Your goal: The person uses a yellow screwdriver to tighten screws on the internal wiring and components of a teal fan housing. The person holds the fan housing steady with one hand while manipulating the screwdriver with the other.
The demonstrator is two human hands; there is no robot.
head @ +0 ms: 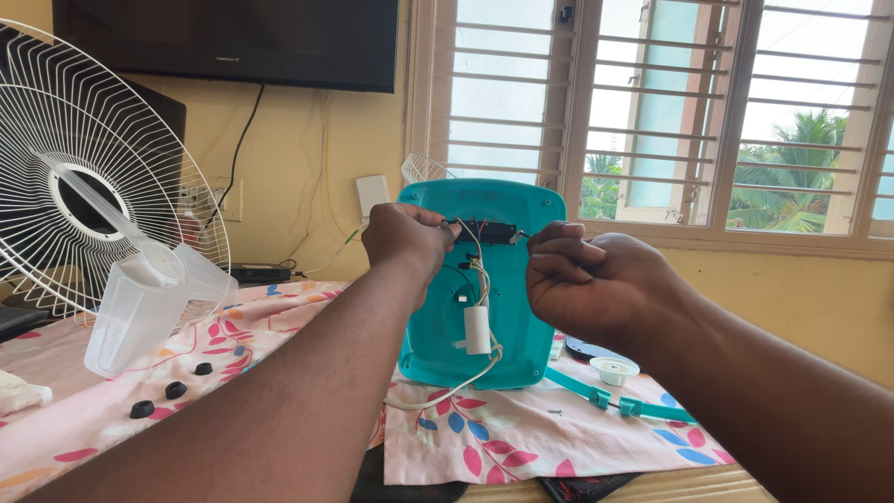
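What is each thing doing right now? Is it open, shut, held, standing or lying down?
Teal plastic fan base: upright, underside and wiring exposed.
Black terminal strip: pinched at both ends.
Left hand: closed on the strip's left end.
Right hand: closed on the right end.
White cylindrical capacitor: hanging by wires.
White wire fan guard: upright.
Window: shutters open.
Black wall screen: dark.

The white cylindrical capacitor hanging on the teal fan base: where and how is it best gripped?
Probably pinch the white capacitor across its round body from left and right. It hangs upright against the teal fan base, wires leaving its top, so the sides are free.
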